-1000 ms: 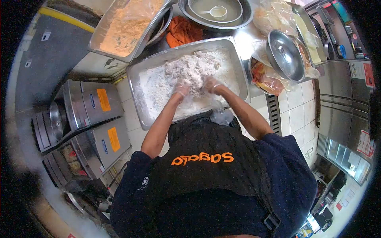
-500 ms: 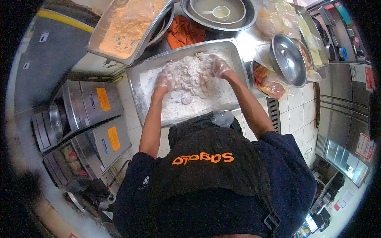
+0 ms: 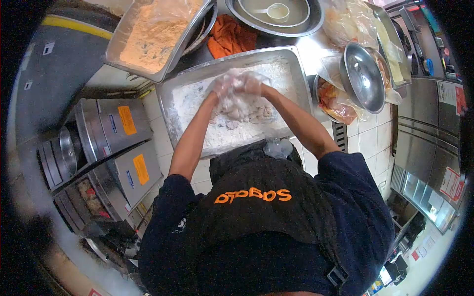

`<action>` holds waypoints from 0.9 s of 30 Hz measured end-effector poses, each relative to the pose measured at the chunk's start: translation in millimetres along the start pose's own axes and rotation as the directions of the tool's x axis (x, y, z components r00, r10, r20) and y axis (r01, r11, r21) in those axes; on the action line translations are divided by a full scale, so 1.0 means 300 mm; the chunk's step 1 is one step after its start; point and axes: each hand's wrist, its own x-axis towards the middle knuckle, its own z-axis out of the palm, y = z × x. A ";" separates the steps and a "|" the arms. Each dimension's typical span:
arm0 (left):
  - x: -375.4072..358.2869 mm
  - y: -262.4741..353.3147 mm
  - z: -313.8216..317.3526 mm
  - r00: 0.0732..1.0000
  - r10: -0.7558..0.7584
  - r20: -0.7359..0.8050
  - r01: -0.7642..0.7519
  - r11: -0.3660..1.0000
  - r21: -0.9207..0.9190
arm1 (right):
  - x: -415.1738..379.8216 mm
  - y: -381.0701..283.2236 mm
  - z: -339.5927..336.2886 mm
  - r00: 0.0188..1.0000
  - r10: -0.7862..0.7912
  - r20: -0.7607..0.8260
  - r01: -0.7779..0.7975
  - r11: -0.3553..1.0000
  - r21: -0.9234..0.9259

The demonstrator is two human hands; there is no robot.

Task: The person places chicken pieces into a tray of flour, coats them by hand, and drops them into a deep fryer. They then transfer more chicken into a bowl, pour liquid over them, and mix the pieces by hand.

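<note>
A steel tray point(image 3: 303, 81) holds white flour point(image 3: 217, 138) and a heap of flour-coated pieces point(image 3: 254, 111). My left hand point(image 3: 223, 88) and my right hand point(image 3: 253, 84), both in clear plastic gloves, come together over the heap near the tray's far side. Between and just below them, white floury pieces are smeared by motion. The fingers of both hands are blurred, so I cannot tell how they close on the pieces.
Left of the flour stands a tray of orange powder point(image 3: 150, 47). An orange cloth point(image 3: 231, 37) lies behind, beside a large bowl point(image 3: 316, 22) with a white-handled scoop point(image 3: 276, 12). On the right, an empty steel bowl point(image 3: 364, 79) leans over bagged food point(image 3: 335, 101).
Both hands have moved inward from the two sides of the heap and now meet above it. Coated pieces between them are in motion.
</note>
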 end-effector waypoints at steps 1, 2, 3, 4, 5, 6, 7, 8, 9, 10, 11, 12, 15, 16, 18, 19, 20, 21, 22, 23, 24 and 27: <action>-0.121 0.081 -0.008 0.992 0.094 0.088 -0.115 0.954 0.278 | -0.049 -0.007 0.029 0.978 -0.171 -0.118 0.140 0.963 -0.232; -0.200 0.114 -0.008 0.967 0.158 0.199 -0.241 0.820 0.519 | -0.107 -0.005 0.060 0.915 -0.356 -0.190 0.236 0.854 -0.463; -0.204 0.043 -0.019 0.834 0.292 0.469 -0.549 0.350 0.759 | -0.185 -0.016 0.112 0.918 -0.349 -0.187 0.233 0.858 -0.458; -0.211 -0.045 0.005 0.834 0.289 0.470 -0.549 0.355 0.757 | -0.265 -0.032 0.168 0.922 -0.307 -0.235 0.080 0.745 -0.662; -0.218 -0.142 0.035 0.772 0.516 0.371 -0.569 0.302 0.765 | -0.304 -0.038 0.189 0.915 -0.282 -0.288 -0.080 0.572 -0.816; -0.215 -0.228 0.063 0.654 0.712 0.256 -0.574 0.247 0.780 | -0.286 0.005 0.207 0.916 -0.284 -0.283 -0.076 0.570 -0.818; -0.201 -0.294 0.084 0.793 0.560 0.239 -0.371 0.133 0.919 | -0.242 0.082 0.247 0.876 -0.348 -0.334 -0.045 0.630 -0.775; -0.186 -0.299 0.086 0.795 0.559 0.236 -0.367 0.135 0.920 | -0.222 0.085 0.244 0.828 -0.404 -0.388 -0.007 0.685 -0.728; -0.153 -0.292 0.083 0.776 0.607 0.170 -0.412 0.284 0.866 | -0.204 0.100 0.214 0.792 -0.502 -0.348 0.113 0.681 -0.724; -0.137 -0.286 0.087 0.758 0.644 0.102 -0.462 0.419 0.782 | -0.168 0.117 0.191 0.791 -0.500 -0.353 0.107 0.681 -0.724; -0.172 -0.194 0.079 0.708 0.683 0.179 -0.479 0.279 0.832 | -0.127 0.133 0.166 0.867 -0.347 -0.358 0.075 0.801 -0.594; -0.158 -0.189 0.079 0.702 0.689 0.181 -0.485 0.276 0.830 | -0.102 0.143 0.160 0.923 -0.192 -0.333 0.023 0.892 -0.452; -0.037 -0.153 0.020 0.943 0.328 -0.052 -0.215 0.723 0.657 | 0.013 0.192 0.096 0.896 -0.224 -0.382 0.050 0.909 -0.414; -0.049 -0.137 0.003 0.941 0.335 -0.050 -0.221 0.720 0.658 | 0.061 0.245 0.085 0.922 -0.220 -0.320 0.125 0.948 -0.294; -0.094 -0.049 -0.045 0.976 0.209 -0.055 -0.137 0.794 0.593 | -0.042 0.185 -0.037 0.921 -0.297 -0.252 0.214 0.926 -0.309; -0.139 -0.003 -0.062 0.977 0.206 -0.052 -0.130 0.773 0.621 | -0.096 0.148 -0.066 0.953 -0.199 -0.226 0.164 0.972 -0.167; -0.166 -0.002 -0.081 0.976 0.209 -0.058 -0.129 0.774 0.619 | -0.129 0.148 -0.080 0.978 -0.102 -0.182 0.100 0.995 -0.023; -0.200 -0.007 -0.099 0.979 0.205 -0.002 -0.183 0.877 0.443 | -0.150 0.162 -0.098 0.977 -0.108 -0.184 0.105 0.994 -0.026; -0.244 -0.013 -0.103 0.976 0.209 0.056 -0.217 0.945 0.245 | -0.179 0.158 -0.096 0.978 -0.106 -0.179 0.103 0.994 -0.027; -0.360 0.100 -0.078 0.985 0.168 0.042 -0.172 0.921 0.350 | -0.222 0.129 -0.095 0.980 -0.063 -0.190 0.072 0.997 0.038; -0.342 0.059 -0.086 0.985 0.170 0.040 -0.173 0.921 0.350 | -0.257 0.093 -0.101 0.979 -0.024 -0.201 0.045 0.994 0.102; -0.294 -0.039 -0.122 0.943 0.288 0.168 -0.320 0.924 0.212 | -0.325 -0.038 -0.114 0.952 0.013 -0.306 -0.096 0.961 -0.258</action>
